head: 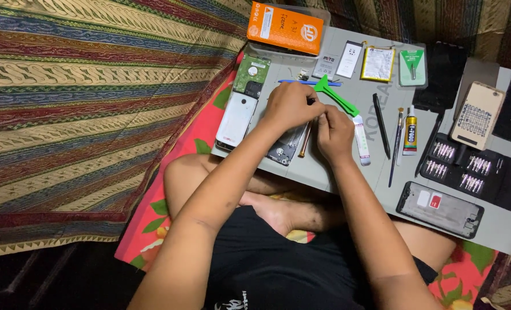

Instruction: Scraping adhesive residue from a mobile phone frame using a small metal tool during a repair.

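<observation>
Both hands meet over an opened dark phone (pixel 286 148) that lies on a grey work mat (pixel 347 172). My left hand (pixel 290 106) rests on the phone's upper part with its fingers curled. My right hand (pixel 334 133) pinches something small at the phone's right edge; what it is cannot be made out. A copper-coloured tool (pixel 305 140) lies along the phone's right side, partly under my hands. A white phone back (pixel 236 117) lies just left of the open phone.
On the mat lie a green plastic pry tool (pixel 337 96), an orange box (pixel 284 27), a green circuit board (pixel 251 73), a black glue tube (pixel 410 133), tweezers (pixel 396 146), a screwdriver bit case (pixel 473 169), a phone frame (pixel 440 209) and other phone parts. Striped fabric lies to the left.
</observation>
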